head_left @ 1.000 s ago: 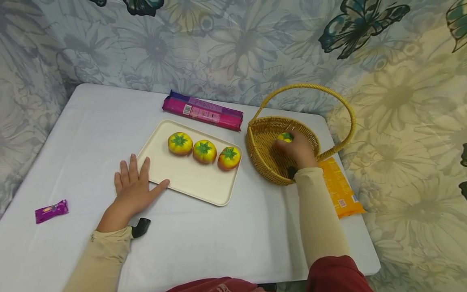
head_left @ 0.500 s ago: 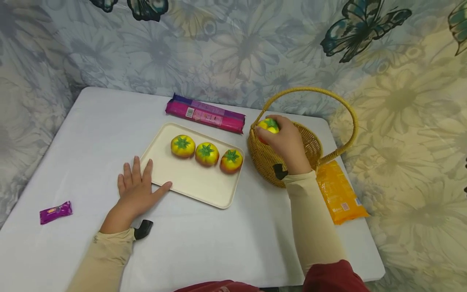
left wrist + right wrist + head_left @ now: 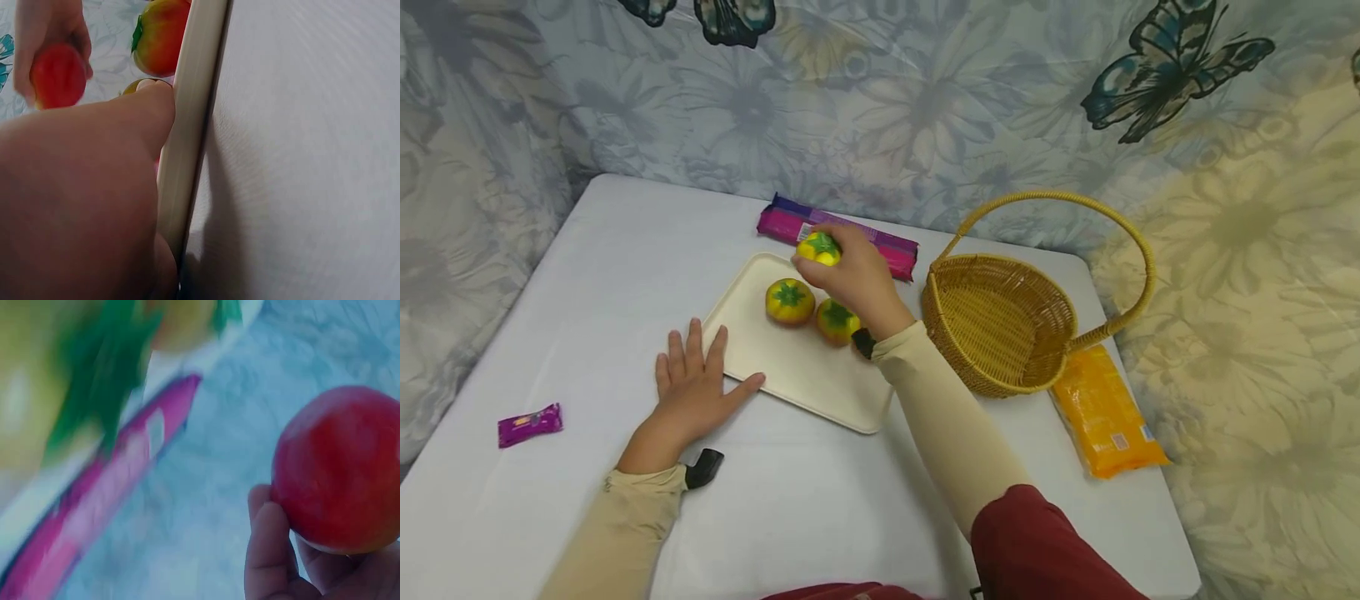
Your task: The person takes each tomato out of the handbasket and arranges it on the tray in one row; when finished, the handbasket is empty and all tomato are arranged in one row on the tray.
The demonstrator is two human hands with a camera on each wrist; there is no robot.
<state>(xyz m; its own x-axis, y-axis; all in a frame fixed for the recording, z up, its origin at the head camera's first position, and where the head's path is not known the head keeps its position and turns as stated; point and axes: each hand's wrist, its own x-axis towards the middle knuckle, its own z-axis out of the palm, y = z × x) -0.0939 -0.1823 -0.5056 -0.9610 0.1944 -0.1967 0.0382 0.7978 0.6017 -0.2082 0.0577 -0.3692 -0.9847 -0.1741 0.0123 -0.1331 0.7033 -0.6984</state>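
My right hand (image 3: 861,283) grips a tomato (image 3: 818,248), yellow with a green star-shaped top, above the far edge of the cream tray (image 3: 797,379). Seen from below in the right wrist view, that held tomato (image 3: 344,469) is glossy red. Two more tomatoes show on the tray, a left one (image 3: 790,302) and one beside it (image 3: 835,323), partly covered by my right hand. My left hand (image 3: 696,408) lies with fingers spread at the tray's near left corner, its thumb at the rim.
A wicker basket (image 3: 942,342) with a tall handle stands right of the tray. An orange packet (image 3: 1101,417) lies near the table's right edge. A pink-purple packet (image 3: 897,257) lies behind the tray; a small purple wrapped sweet (image 3: 530,425) is at far left.
My right hand has lifted the tomato out of the basket and carried it left, over the tray's far side. It now hides the tray's rightmost tomato. My left hand has stayed in place.
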